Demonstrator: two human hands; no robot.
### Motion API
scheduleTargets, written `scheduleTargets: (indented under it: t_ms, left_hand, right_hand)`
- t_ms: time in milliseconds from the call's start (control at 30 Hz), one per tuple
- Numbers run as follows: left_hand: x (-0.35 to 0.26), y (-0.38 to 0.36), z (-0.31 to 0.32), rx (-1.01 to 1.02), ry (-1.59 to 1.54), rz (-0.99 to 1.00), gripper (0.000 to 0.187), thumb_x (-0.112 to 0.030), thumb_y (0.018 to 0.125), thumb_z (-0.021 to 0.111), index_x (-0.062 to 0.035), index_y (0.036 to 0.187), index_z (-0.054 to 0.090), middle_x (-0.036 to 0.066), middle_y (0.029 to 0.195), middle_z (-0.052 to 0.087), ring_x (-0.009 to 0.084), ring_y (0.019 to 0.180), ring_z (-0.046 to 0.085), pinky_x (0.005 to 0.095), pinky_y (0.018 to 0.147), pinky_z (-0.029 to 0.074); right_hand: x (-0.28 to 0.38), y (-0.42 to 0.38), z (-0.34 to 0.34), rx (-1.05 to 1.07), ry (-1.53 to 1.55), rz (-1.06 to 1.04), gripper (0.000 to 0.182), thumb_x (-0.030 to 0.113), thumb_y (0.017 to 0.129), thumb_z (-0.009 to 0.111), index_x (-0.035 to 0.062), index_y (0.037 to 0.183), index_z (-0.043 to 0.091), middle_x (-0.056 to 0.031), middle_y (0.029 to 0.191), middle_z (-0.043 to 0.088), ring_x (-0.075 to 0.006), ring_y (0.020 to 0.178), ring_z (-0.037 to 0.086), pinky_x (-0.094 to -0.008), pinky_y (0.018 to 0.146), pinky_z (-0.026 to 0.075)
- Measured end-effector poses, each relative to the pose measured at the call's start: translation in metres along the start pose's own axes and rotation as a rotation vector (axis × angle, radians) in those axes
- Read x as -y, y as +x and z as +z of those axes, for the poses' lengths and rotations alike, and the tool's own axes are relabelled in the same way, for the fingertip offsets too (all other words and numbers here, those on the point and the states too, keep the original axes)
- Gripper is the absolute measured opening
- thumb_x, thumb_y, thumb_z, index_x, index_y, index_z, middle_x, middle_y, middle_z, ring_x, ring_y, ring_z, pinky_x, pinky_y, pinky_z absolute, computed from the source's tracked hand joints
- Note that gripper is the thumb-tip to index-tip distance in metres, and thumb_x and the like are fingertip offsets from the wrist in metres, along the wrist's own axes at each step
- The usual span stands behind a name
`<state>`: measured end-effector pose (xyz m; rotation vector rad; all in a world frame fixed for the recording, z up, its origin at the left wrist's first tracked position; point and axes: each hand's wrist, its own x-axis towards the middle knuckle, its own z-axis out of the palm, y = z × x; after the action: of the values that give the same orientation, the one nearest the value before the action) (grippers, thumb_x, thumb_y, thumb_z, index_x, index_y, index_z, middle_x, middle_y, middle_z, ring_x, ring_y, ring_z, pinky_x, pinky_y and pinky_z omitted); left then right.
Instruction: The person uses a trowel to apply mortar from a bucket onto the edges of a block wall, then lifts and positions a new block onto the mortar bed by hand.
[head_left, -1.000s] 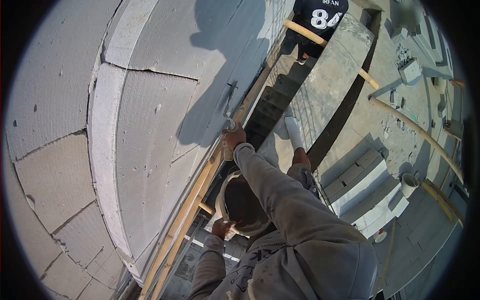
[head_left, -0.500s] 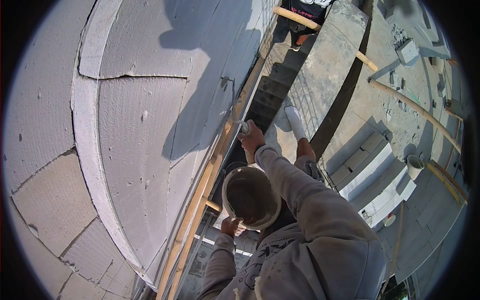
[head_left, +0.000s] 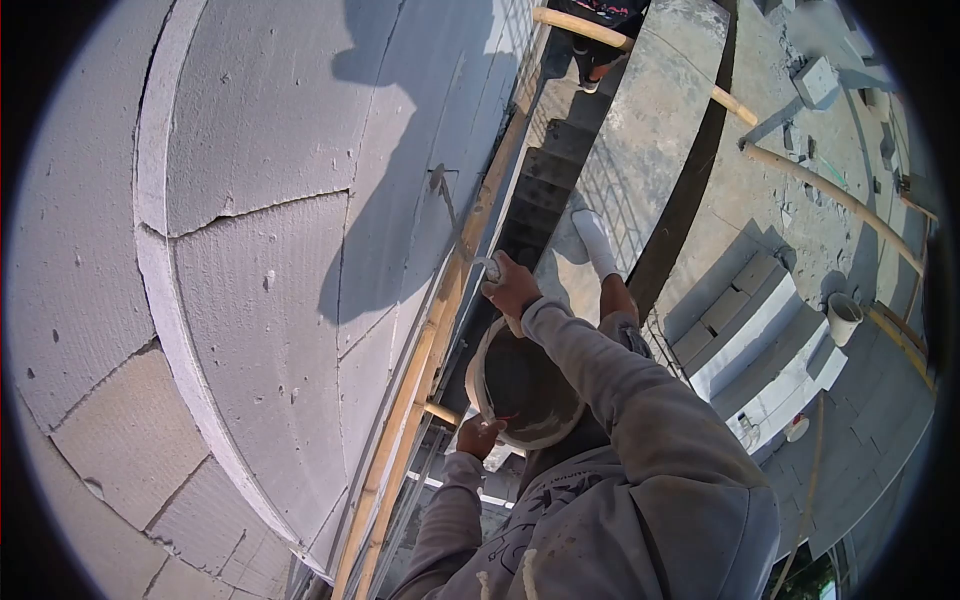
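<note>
My right hand [head_left: 512, 285] is closed around the pale, mortar-smeared handle of a trowel [head_left: 455, 222]. Its narrow-looking blade points up and left, close to the block wall [head_left: 265, 285]; whether it touches is hard to tell. My left hand [head_left: 482, 437] grips the near-left rim of a round bucket [head_left: 484, 375], held tilted in front of my body. Inside, the bucket looks dark grey, and a small reddish spot shows near my fingers. Part of its right side is hidden behind my right forearm.
Wooden rails [head_left: 430, 340] run along the wall's edge. Dark steps [head_left: 545, 180] descend beside a concrete ledge [head_left: 665, 90]. Another person's foot [head_left: 590, 84] is on the steps at the top. Stacked pale blocks [head_left: 745, 320], a second bucket [head_left: 844, 318] and a pole [head_left: 835, 192] lie to the right.
My right hand has turned the trowel, so more of it now shows against the wall. The bucket and left hand sit slightly farther right in view. The other person shows less at the top.
</note>
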<state>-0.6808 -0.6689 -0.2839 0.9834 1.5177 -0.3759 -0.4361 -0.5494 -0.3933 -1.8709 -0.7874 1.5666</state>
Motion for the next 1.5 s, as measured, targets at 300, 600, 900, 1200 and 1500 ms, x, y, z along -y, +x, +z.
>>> scheduleTargets:
  t_ms: [300,600,900,1200,1500]
  left_hand:
    - [0.047,0.021,0.005,0.025,0.007,-0.028,0.031,-0.017,0.079,0.064,0.0066,0.099,0.060,0.014,0.080,0.066,0.0200,0.064,0.065,0.0296,0.056,0.055]
    - [0.045,0.023,-0.005,-0.028,0.063,0.001,0.038,-0.027,0.075,0.068,0.0042,0.097,0.063,0.019,0.076,0.066,0.0232,0.064,0.067,0.0327,0.057,0.053]
    - [0.009,0.025,-0.001,-0.017,0.037,-0.040,0.039,-0.024,0.076,0.069,0.0044,0.101,0.062,0.017,0.078,0.067,0.0211,0.069,0.067,0.0323,0.058,0.054]
    - [-0.005,0.030,0.006,0.028,-0.043,-0.045,0.026,-0.018,0.076,0.066,0.0013,0.094,0.064,0.011,0.075,0.065,0.0186,0.064,0.065,0.0291,0.053,0.052]
    - [0.007,0.036,-0.002,-0.010,0.076,-0.007,0.035,-0.023,0.075,0.067,0.0025,0.099,0.064,0.016,0.078,0.067,0.0210,0.066,0.066,0.0322,0.058,0.053]
  right_hand:
    - [0.033,-0.005,0.040,-0.008,-0.107,0.051,0.063,0.020,0.075,0.059,-0.0033,0.128,0.035,-0.0265,0.094,0.062,-0.0413,0.091,0.060,-0.0435,0.080,0.048]
    - [0.018,0.026,-0.001,-0.033,-0.040,-0.021,0.062,0.020,0.071,0.064,-0.0017,0.125,0.041,-0.0277,0.092,0.062,-0.0398,0.091,0.061,-0.0432,0.079,0.048]
    - [-0.014,0.028,0.014,0.103,0.268,0.139,0.058,0.019,0.071,0.066,0.0003,0.122,0.044,-0.0238,0.087,0.063,-0.0387,0.086,0.062,-0.0424,0.075,0.048]
    - [-0.030,0.010,-0.010,0.191,0.003,-0.040,0.046,0.009,0.072,0.065,0.0003,0.113,0.047,-0.0169,0.081,0.060,-0.0244,0.068,0.062,-0.0358,0.059,0.049]
    - [-0.032,0.076,0.056,-0.044,0.520,0.186,0.043,0.012,0.072,0.068,0.0020,0.110,0.050,-0.0146,0.078,0.061,-0.0258,0.064,0.062,-0.0367,0.057,0.049]
